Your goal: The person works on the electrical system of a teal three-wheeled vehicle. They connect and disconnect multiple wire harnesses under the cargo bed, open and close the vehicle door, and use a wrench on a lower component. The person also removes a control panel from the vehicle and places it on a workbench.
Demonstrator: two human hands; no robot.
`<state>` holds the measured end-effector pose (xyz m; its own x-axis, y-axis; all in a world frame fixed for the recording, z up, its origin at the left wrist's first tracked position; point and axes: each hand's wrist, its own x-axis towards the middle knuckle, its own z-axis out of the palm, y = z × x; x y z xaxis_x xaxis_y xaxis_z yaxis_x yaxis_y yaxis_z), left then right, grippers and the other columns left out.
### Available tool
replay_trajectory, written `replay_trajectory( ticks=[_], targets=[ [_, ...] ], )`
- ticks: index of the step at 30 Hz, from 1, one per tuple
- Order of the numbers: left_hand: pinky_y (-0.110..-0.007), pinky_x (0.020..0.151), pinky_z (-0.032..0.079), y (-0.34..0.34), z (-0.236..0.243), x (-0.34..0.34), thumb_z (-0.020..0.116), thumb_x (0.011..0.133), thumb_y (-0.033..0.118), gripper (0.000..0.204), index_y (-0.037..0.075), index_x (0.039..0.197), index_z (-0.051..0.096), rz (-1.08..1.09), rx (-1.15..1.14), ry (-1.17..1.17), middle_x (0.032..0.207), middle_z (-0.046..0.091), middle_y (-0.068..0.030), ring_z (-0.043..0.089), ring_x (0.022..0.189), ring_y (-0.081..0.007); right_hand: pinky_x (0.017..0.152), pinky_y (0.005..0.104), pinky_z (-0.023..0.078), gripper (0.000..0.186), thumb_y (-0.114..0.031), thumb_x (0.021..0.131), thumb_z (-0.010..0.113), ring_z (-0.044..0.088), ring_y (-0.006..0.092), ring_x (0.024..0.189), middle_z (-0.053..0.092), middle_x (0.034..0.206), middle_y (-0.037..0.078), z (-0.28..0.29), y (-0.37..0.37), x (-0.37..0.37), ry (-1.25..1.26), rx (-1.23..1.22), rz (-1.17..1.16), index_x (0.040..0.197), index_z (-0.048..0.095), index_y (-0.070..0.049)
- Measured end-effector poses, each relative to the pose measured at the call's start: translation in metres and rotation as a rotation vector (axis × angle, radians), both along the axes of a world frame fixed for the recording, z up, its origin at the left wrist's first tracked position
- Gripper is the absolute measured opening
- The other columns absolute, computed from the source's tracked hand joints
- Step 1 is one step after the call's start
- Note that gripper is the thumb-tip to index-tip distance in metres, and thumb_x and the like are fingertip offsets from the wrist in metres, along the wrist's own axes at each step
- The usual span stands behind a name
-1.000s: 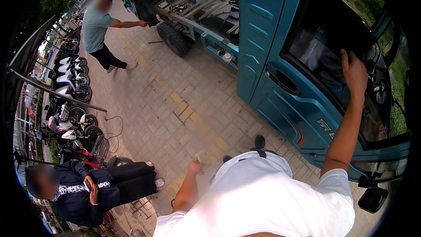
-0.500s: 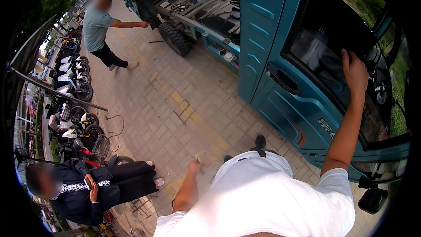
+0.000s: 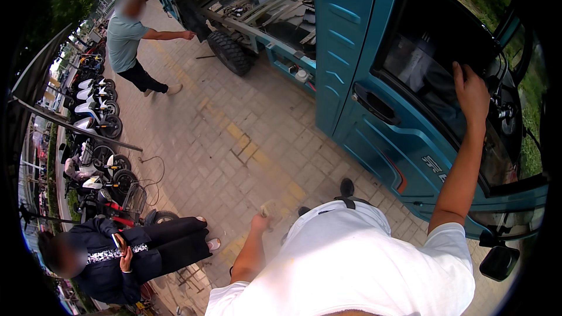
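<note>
My left hand (image 3: pixel 260 221) hangs low beside my white shirt, fingers curled. A small pale beige thing (image 3: pixel 267 207) shows at its fingertips, too blurred to name. My right arm reaches up to the window of a teal vehicle cab. There my right hand (image 3: pixel 472 92) is at the dark window opening, index finger stretched out and nothing visible in it; whether it touches anything is unclear. Left of this hand is the dark handle (image 3: pixel 376 103) of the cab door (image 3: pixel 374 143), which looks shut. Handlebar controls (image 3: pixel 504 111) show inside the cab, right of the hand.
Behind the cab, the raised cargo bed bares a frame (image 3: pixel 263 29) and a rear wheel (image 3: pixel 228 52). A person in a light green shirt (image 3: pixel 124 44) stands there. Another in dark clothes (image 3: pixel 111 251) holds a phone at lower left. Parked scooters (image 3: pixel 96 105) line the paving. A mirror (image 3: pixel 499 263) juts out.
The view has shifted slightly, so the vehicle sits a little further left. Both my hands keep nearly the same places. The person in dark clothes appears slightly lower and further right.
</note>
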<state>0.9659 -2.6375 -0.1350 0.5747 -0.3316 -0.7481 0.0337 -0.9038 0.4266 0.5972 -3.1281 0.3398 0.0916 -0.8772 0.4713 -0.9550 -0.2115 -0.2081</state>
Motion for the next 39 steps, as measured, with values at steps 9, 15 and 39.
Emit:
replay_trajectory(
  ticks=[9,15,39],
  targets=[
    [-0.034,0.075,0.052,-0.011,0.004,0.003,0.076,0.074,0.017,0.035,-0.005,0.098,0.066,0.008,-0.047,0.015,0.092,0.069,-0.0138,0.066,0.08,-0.021,0.062,0.0428,0.046,0.046,-0.049,0.093,0.042,0.061,0.0355,0.076,0.063,0.076,0.013,-0.001,-0.002,0.0,0.018,0.007,-0.016,0.086,0.062,-0.008],
    [-0.034,0.074,0.052,-0.011,0.001,0.004,0.076,0.073,0.018,0.035,-0.005,0.098,0.066,-0.004,-0.048,0.001,0.091,0.069,-0.0133,0.066,0.078,-0.0205,0.064,0.0428,0.047,0.045,-0.049,0.093,0.041,0.062,0.0359,0.077,0.064,0.077,0.013,0.0,0.0,-0.001,0.006,-0.002,-0.021,0.089,0.063,-0.009],
    [-0.029,0.081,0.047,-0.058,0.267,-0.013,0.069,0.079,0.012,0.032,-0.001,0.108,0.063,0.411,-0.983,0.269,0.1,0.066,-0.0065,0.061,0.088,-0.0132,0.083,0.0278,0.047,0.029,-0.015,0.09,0.059,0.059,0.0129,0.092,0.064,0.099,0.008,-0.178,0.212,0.255,-0.919,1.376,1.11,0.113,0.057,0.003]
  ],
)
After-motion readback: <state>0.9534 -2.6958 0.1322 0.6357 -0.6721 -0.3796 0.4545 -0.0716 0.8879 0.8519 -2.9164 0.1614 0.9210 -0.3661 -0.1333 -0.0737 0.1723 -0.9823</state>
